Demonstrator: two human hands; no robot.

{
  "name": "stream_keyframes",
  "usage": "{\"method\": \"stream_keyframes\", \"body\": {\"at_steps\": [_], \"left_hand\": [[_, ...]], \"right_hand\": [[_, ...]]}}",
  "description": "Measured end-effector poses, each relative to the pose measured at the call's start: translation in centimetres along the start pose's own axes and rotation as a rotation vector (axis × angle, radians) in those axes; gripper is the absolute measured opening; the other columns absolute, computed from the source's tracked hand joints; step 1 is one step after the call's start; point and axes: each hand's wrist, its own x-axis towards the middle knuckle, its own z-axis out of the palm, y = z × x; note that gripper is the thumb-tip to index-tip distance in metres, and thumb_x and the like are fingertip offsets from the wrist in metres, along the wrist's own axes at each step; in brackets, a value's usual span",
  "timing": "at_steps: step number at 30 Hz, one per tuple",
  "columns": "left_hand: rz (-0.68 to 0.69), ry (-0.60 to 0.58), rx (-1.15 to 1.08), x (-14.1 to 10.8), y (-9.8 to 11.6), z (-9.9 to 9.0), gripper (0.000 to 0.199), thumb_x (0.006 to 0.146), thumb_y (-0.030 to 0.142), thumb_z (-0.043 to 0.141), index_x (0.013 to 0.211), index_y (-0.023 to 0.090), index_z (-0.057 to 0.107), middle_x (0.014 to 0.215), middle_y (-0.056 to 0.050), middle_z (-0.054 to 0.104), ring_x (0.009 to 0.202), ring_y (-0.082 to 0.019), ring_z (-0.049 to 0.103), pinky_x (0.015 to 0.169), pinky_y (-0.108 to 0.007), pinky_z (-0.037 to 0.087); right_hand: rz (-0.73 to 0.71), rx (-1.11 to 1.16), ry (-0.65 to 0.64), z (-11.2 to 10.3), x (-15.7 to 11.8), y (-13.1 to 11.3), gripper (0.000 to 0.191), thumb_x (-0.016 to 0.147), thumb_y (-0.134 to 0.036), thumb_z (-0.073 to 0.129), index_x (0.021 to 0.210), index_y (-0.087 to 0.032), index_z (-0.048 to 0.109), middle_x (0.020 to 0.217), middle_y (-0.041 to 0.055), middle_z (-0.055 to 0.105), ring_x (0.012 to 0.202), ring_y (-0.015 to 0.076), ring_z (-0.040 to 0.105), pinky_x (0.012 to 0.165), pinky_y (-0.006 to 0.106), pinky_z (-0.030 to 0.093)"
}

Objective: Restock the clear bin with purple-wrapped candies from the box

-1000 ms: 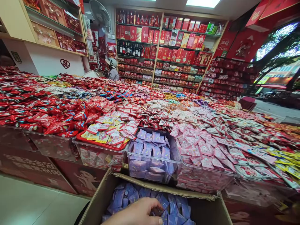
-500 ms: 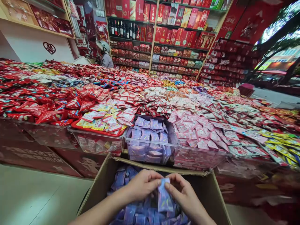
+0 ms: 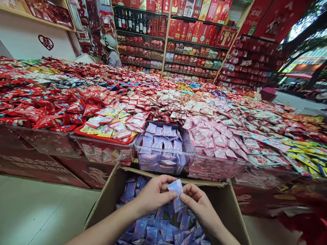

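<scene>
Between my two hands is a small purple candy packet [image 3: 176, 195], pinched at its sides and tilted. My left hand [image 3: 157, 194] grips its left edge with thumb and fingers. On the other edge, my right hand [image 3: 196, 200] closes thumb and forefinger. Both hands are over an open cardboard box [image 3: 107, 195], where many loose purple packets [image 3: 153, 228] lie. Just beyond the box, a clear plastic bin [image 3: 165, 154] holds rows of similar purple packets [image 3: 158, 143] standing close together.
Left of that bin is a red-rimmed tub [image 3: 104, 139] of yellow and pink packets. Pink packets [image 3: 217, 136] are heaped to the right. Red packets [image 3: 51, 109] cover the display's left side. Shelves [image 3: 166, 44] with bottles and boxes stand behind. A helmeted person [image 3: 112, 51] is at the back left.
The packet has been raised and tilted, its top now leaning left. My fingers have shifted along its edges. The camera's view has moved slightly, so the display sits a little higher.
</scene>
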Motion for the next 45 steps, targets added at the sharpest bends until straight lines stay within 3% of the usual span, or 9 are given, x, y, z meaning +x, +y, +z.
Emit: {"method": "stream_keyframes", "body": {"at_steps": [8,12,16,19,21,25,33,40,45], "left_hand": [[0.024,0.045,-0.007,-0.3,0.1,0.2,0.038,0.065,0.026,0.065,0.098,0.011,0.053,0.062,0.000,0.055,0.052,-0.009,0.047,0.053,-0.021,0.037],[0.062,0.054,0.022,-0.3,0.3,0.2,0.037,0.065,0.031,0.065,0.096,0.013,0.054,0.068,-0.001,0.058,0.063,-0.012,0.052,0.057,-0.022,0.038],[-0.112,-0.002,-0.056,-0.4,0.9,0.0,0.047,0.070,0.050,0.054,0.099,0.014,0.051,0.078,-0.006,0.060,0.067,-0.016,0.058,0.057,-0.025,0.041],[-0.244,-0.079,-0.253,-0.5,1.5,-0.1,0.053,0.075,0.057,0.040,0.104,0.013,0.047,0.081,-0.009,0.061,0.070,-0.018,0.061,0.064,-0.029,0.043],[-0.210,-0.074,-0.286,-0.6,1.7,-0.2,0.045,0.073,0.046,0.053,0.104,0.015,0.047,0.085,-0.007,0.061,0.072,-0.016,0.061,0.065,-0.028,0.044],[-0.159,-0.061,-0.209,-0.5,1.7,-0.2,0.041,0.068,0.025,0.064,0.104,0.015,0.046,0.090,-0.007,0.061,0.075,-0.016,0.061,0.064,-0.025,0.045],[-0.151,-0.103,-0.252,-0.8,1.8,-0.3,0.049,0.071,0.025,0.062,0.112,0.015,0.036,0.087,-0.008,0.062,0.072,-0.016,0.063,0.065,-0.026,0.047],[-0.172,-0.057,-0.108,-0.4,1.0,-0.2,0.033,0.075,0.035,0.055,0.096,0.012,0.046,0.074,-0.008,0.064,0.062,-0.015,0.061,0.051,-0.021,0.044],[-0.162,-0.068,-0.099,-0.3,0.9,-0.5,0.029,0.073,0.037,0.055,0.085,0.012,0.049,0.068,-0.005,0.063,0.058,-0.014,0.060,0.047,-0.020,0.040]], "right_hand": [[-0.086,0.041,0.085,0.5,0.0,0.2,0.026,0.060,-0.039,0.067,0.064,-0.016,0.054,0.059,-0.0016,0.052,0.055,0.0101,0.044,0.053,0.022,0.036],[-0.139,-0.077,0.086,0.2,0.1,0.3,0.022,0.066,-0.037,0.063,0.068,-0.016,0.057,0.062,0.0004,0.055,0.058,0.0122,0.048,0.055,0.024,0.039],[-0.487,-0.358,0.162,-0.3,0.0,0.1,0.006,0.074,-0.023,0.055,0.077,-0.019,0.058,0.075,0.0043,0.058,0.072,0.0173,0.053,0.065,0.030,0.043],[-0.818,-0.643,0.125,-0.3,-0.3,-0.1,0.022,0.073,-0.009,0.052,0.089,-0.023,0.057,0.085,0.0052,0.057,0.083,0.0186,0.052,0.071,0.033,0.043],[-0.899,-0.746,0.091,-0.2,-0.6,-0.2,0.031,0.072,-0.005,0.052,0.096,-0.025,0.054,0.091,0.0059,0.055,0.088,0.0195,0.051,0.074,0.035,0.043],[-0.873,-0.798,0.170,-0.4,-0.8,-0.1,0.036,0.072,-0.010,0.053,0.105,-0.023,0.047,0.106,0.0099,0.048,0.101,0.0232,0.045,0.083,0.042,0.040],[-0.751,-0.740,0.219,-0.8,-0.5,0.7,0.027,0.075,-0.017,0.053,0.101,-0.020,0.049,0.111,0.0113,0.048,0.105,0.0218,0.047,0.084,0.035,0.044],[-0.937,-0.977,0.134,-1.4,-0.4,0.7,0.035,0.074,-0.010,0.049,0.108,-0.017,0.045,0.127,0.0148,0.036,0.113,0.0256,0.039,0.087,0.041,0.042],[-1.166,-1.156,0.001,-2.2,-0.2,0.7,0.044,0.074,-0.004,0.044,0.116,-0.014,0.042,0.115,0.0143,0.051,0.111,0.0256,0.040,0.084,0.044,0.043]]}}
